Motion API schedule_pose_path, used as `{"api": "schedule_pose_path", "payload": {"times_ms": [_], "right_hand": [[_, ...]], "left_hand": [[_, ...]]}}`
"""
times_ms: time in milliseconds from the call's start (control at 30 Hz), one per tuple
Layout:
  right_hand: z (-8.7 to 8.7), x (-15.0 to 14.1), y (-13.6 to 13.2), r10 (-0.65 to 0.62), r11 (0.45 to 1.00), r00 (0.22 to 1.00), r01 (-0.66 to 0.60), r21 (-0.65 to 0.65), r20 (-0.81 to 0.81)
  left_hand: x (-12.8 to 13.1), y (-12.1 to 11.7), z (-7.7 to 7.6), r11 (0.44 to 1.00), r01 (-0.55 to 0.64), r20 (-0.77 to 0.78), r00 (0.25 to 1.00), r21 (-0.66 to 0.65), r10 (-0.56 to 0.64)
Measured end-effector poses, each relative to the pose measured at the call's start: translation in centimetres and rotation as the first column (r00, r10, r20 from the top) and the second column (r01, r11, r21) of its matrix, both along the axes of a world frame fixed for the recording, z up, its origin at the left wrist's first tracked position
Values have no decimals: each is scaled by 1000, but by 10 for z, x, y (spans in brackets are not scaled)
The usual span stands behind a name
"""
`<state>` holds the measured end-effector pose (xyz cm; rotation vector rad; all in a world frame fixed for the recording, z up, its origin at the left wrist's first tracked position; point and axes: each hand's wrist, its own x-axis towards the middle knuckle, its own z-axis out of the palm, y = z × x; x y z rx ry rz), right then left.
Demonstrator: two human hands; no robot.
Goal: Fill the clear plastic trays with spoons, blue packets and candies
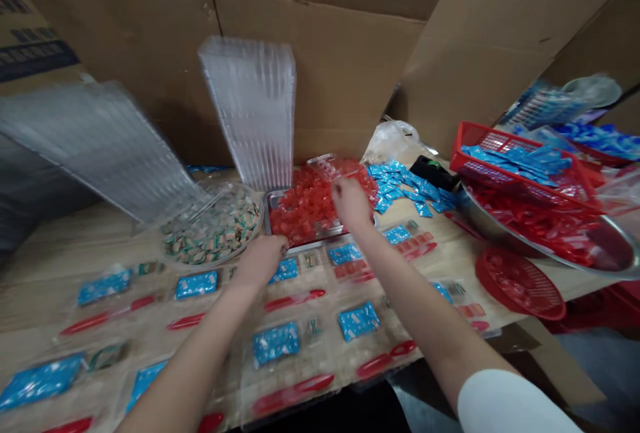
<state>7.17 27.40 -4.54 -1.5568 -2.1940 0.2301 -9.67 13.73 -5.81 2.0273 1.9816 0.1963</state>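
Several cardboard sheets (310, 66) are standing behind a wooden table (585, 283) bearing a steel tray (268, 213) of red pieces (305, 210). The right hand (351, 203) is reaching onto the pile, its fingers (340, 186) bunched, grip unclear; the left hand (260, 261) is resting by the tray, its fingers (283, 243) curling, grip unclear.

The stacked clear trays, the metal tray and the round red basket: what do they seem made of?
The stacked clear trays look like thin moulded plastic: glossy, see-through, ridged. The metal tray seems to be steel from its bright rim, though little shows. The round red basket looks like moulded plastic, its wall pierced in a regular mesh.
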Motion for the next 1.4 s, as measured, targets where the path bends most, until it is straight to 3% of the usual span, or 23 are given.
{"api": "schedule_pose_path", "payload": {"times_ms": [67, 200, 267, 367, 467, 533, 600, 633, 733, 867, 967, 1000, 1033, 1133, 1267, 1333, 1400], "right_hand": [[2, 24, 26, -132, 991, 988, 129, 44, 75], [-8, 42, 51, -118, 992, 987, 112, 61, 108], [-10, 45, 49, -113, 988, 993, 114, 103, -22], [-2, 69, 34, -130, 987, 950, 151, 53, -284], [10, 141, 10, -213, 960, 915, 261, 98, -342], [13, 210, -9, -366, 874, 903, 417, 249, -226], [9, 279, -29, -613, 721, 785, 603, 340, -90], [5, 309, -38, -696, 677, 718, 664, 318, -17], [-9, 368, -60, -768, 641, 608, 724, 256, 202], [-17, 381, -76, -780, 619, 569, 642, 452, 260], [-15, 369, -89, -757, 645, 613, 644, 412, 226], [-15, 364, -94, -743, 662, 637, 650, 373, 208], [-15, 361, -99, -731, 676, 657, 658, 331, 186], [-15, 358, -113, -736, 673, 664, 699, 242, 130], [-7, 353, -123, -755, 645, 655, 735, 210, 28], [2, 327, -127, -666, 721, 736, 677, 147, -122], [13, 277, -133, -467, 870, 822, 492, -6, -327]], "left_hand": [[0, 1, -1, 1000, -6, 7, 1000, -2, 6], [-4, 0, 0, 1000, -6, 15, 1000, -7, 6], [-7, -3, 4, 1000, -29, 4, 1000, 1, 29], [-4, -3, 11, 991, -117, -23, 993, 66, 118], [11, 11, 14, 969, -155, 30, 988, 191, 152], [24, 27, 11, 960, -151, 72, 988, 234, 138], [36, 45, 3, 958, -165, 88, 985, 236, 148], [41, 53, 0, 955, -180, 97, 982, 235, 161], [47, 69, -6, 949, -216, 133, 973, 230, 190], [38, 63, 4, 940, -221, 236, 958, 261, 160], [29, 42, 14, 937, -219, 362, 925, 272, 111], [28, 34, 16, 935, -232, 429, 898, 267, 101], [26, 26, 17, 931, -277, 562, 821, 237, 101], [29, 4, 15, 939, -342, 832, 524, 8, 184], [46, -19, 18, 929, -296, 930, 222, -222, 294], [61, -31, 24, 917, -236, 937, 65, -320, 344], [77, -44, 30, 900, -144, 911, -92, -411, 401]]}}
